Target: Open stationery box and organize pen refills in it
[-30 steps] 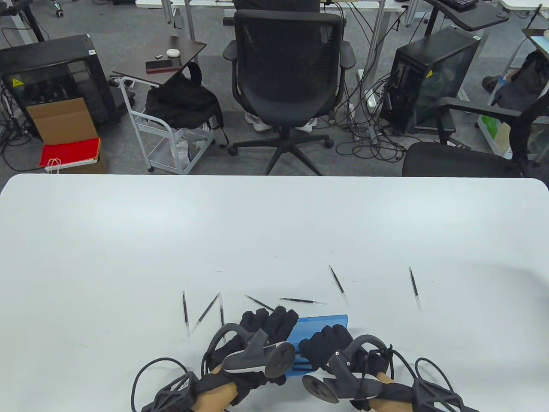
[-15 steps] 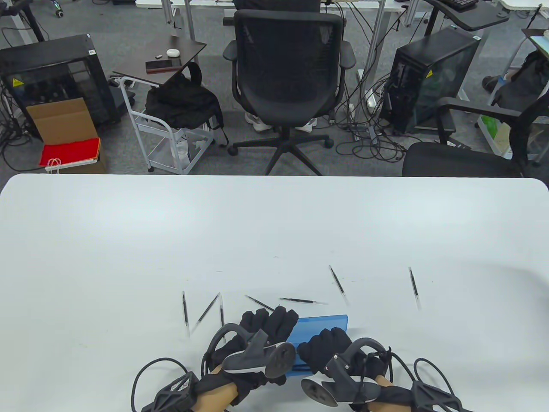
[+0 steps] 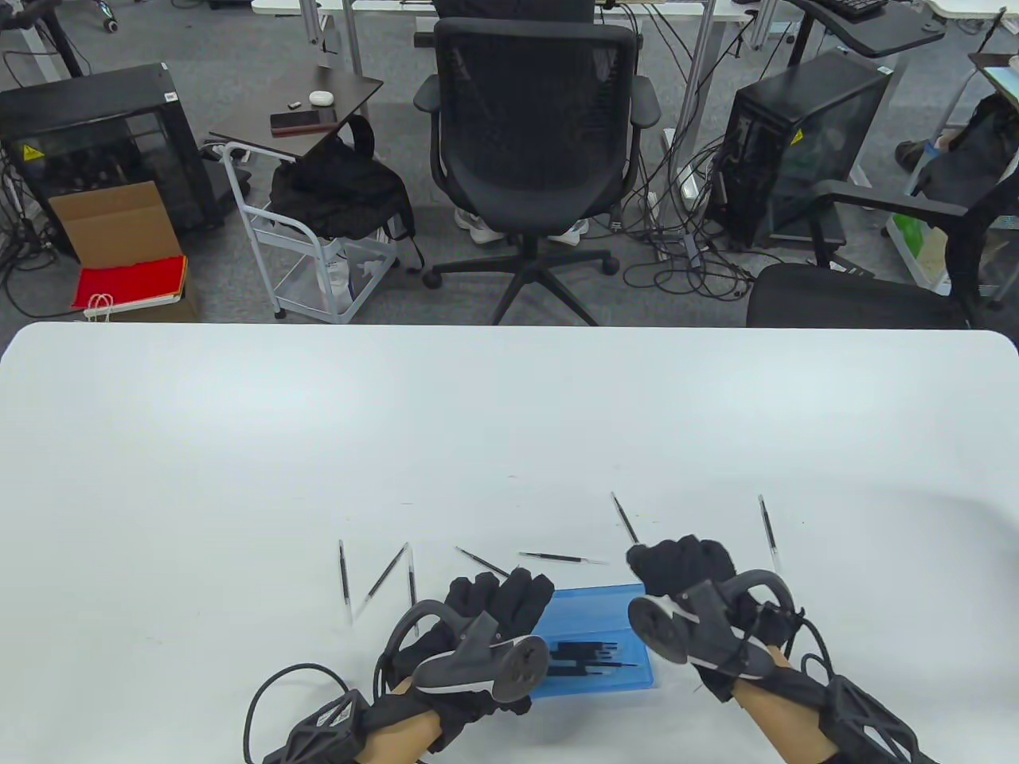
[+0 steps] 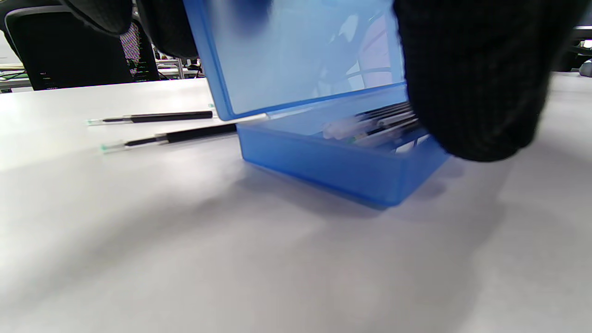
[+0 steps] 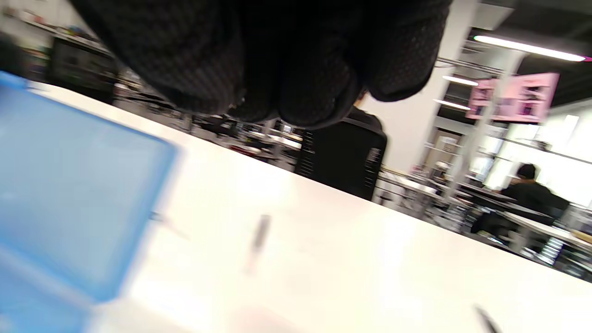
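The blue stationery box [image 3: 593,679] lies open near the table's front edge, with several black refills [image 3: 589,654] inside. My left hand [image 3: 501,597] grips its raised lid [image 3: 589,606] at the left end; the left wrist view shows a gloved finger [image 4: 471,83] in front of the lid [image 4: 300,60]. My right hand [image 3: 677,567] hovers right of the box, fingers curled and holding nothing, close to the near end of a loose refill [image 3: 623,516]. More loose refills lie at the left [image 3: 343,571], behind the box [image 3: 561,558] and far right [image 3: 767,529].
The white table [image 3: 509,414] stretches far beyond the refills. A black office chair [image 3: 541,143] stands past its far edge, and a second chair [image 3: 868,294] at the far right. In the right wrist view the lid [image 5: 78,199] is a blue blur.
The box lid has swung up and the refills inside now show. My right hand left the box and moved up and to the right. The left hand stayed put.
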{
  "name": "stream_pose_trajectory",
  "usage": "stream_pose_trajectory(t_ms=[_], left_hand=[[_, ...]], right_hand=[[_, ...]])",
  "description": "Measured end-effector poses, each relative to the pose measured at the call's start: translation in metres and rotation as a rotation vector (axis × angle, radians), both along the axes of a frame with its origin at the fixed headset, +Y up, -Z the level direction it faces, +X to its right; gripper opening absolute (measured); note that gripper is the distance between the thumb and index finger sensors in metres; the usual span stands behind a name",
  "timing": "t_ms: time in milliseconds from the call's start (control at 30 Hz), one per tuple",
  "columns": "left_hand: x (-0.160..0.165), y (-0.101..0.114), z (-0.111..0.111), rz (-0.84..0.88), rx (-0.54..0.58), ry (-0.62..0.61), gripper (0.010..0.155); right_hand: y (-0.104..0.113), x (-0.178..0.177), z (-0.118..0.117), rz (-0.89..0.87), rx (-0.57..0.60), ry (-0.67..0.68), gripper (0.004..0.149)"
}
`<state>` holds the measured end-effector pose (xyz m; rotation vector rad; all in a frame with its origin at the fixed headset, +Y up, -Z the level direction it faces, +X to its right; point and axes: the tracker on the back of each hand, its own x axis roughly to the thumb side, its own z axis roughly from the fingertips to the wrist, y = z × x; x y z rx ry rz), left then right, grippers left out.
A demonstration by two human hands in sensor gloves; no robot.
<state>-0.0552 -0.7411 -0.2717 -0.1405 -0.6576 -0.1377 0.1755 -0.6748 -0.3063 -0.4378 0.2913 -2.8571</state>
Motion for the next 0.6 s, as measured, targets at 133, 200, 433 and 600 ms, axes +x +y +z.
stream_pose_trajectory(t_ms=[133, 200, 433, 600], left_hand=[[0.0, 0.0, 0.0, -0.001, 0.001, 0.0, 0.126], [0.0, 0.0, 0.0, -0.001, 0.002, -0.001, 0.126], [0.0, 0.0, 0.001, 0.0, 0.0, -0.001, 0.125], [0.0, 0.0, 0.0, 0.001, -0.001, -0.002, 0.125]], right_hand=[[-0.005, 0.04, -0.037, -0.06, -0.048, -0.199, 0.052], [-0.012, 0.058, -0.052, -0.091, -0.087, -0.293, 0.052], [-0.036, 0.093, -0.08, -0.02, -0.177, -0.547, 0.054], [-0.051, 0.107, -0.086, -0.077, -0.248, -0.66, 0.058]])
